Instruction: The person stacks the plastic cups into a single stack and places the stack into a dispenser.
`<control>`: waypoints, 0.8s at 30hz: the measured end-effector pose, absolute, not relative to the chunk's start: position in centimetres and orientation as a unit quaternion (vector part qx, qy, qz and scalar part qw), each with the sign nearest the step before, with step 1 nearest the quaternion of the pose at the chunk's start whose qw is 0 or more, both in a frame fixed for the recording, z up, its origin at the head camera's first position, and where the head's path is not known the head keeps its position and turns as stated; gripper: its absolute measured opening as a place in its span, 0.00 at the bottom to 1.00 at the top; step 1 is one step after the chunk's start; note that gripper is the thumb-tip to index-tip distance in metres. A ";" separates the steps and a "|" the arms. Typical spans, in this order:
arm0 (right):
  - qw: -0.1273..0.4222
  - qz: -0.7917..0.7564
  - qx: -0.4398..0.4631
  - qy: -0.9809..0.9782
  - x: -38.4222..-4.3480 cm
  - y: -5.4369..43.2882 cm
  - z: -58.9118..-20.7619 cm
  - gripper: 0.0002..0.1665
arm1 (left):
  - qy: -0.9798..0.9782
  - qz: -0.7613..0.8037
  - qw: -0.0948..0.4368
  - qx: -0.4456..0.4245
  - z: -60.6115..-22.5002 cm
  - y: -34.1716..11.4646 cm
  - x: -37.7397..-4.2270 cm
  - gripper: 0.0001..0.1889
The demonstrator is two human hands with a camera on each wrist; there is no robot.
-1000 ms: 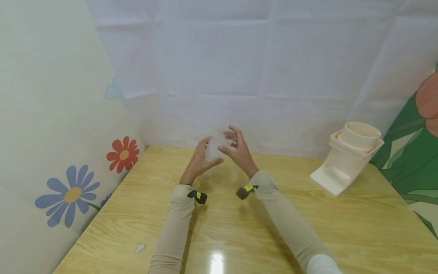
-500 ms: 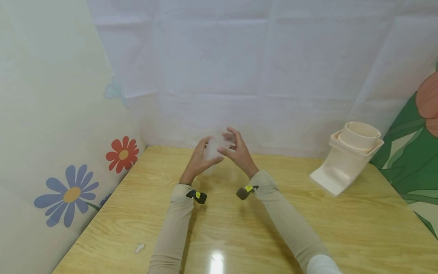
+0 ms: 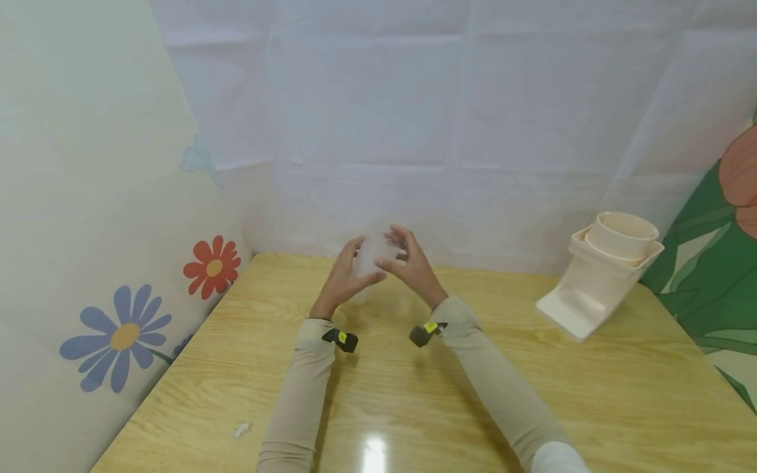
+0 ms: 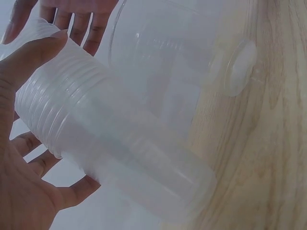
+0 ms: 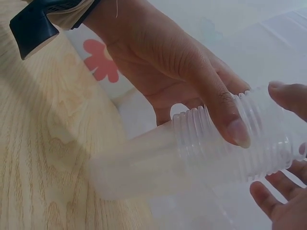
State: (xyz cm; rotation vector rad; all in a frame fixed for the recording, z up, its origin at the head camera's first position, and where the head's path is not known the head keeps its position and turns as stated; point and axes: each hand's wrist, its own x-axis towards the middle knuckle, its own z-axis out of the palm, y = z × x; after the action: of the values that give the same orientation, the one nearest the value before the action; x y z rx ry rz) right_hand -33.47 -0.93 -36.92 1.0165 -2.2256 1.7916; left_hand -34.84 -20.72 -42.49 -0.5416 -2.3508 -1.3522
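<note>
A nested stack of clear plastic cups is tilted, its ridged rims up and its bottom end toward the table. My left hand grips the stack near the rims. Its thumb crosses the front and its other fingers lie behind, as the right wrist view shows with the left hand. Around the upper rim end my right hand is loosely curved, its thumb and fingertips right at the rims. Beyond the stack in the left wrist view is a clear curved container with a rounded clear piece at its lower end.
On the right of the wooden table stands a cream plastic holder with a round ring on top. A small white scrap lies near the front left. A white cloth hangs behind the table; a flower-patterned wall borders the left.
My right hand's fingers have come down and slightly left, closer round the rim end of the cups. My left hand and the stack have stayed nearly still.
</note>
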 end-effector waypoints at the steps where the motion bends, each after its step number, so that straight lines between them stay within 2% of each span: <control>1: 0.055 0.588 0.334 -0.734 -33.5 -0.9 -36.9 0.44 | -0.836 -0.479 0.186 -0.192 -42.5 -20.7 -34.8 0.48; 11: 0.057 0.585 0.340 -0.735 -33.5 -0.9 -37.0 0.43 | -0.836 -0.482 0.184 -0.187 -42.7 -21.0 -34.9 0.48; 24: 0.099 0.588 0.361 -0.718 -33.9 0.4 -37.3 0.42 | -0.834 -0.481 0.187 -0.194 -42.5 -21.0 -34.8 0.48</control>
State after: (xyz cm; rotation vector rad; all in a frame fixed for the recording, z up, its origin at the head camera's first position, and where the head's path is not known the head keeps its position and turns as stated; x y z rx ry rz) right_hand -33.88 0.40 -37.34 1.0666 -2.1227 1.7385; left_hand -34.83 -20.99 -42.52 -0.5449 -2.3485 -1.3556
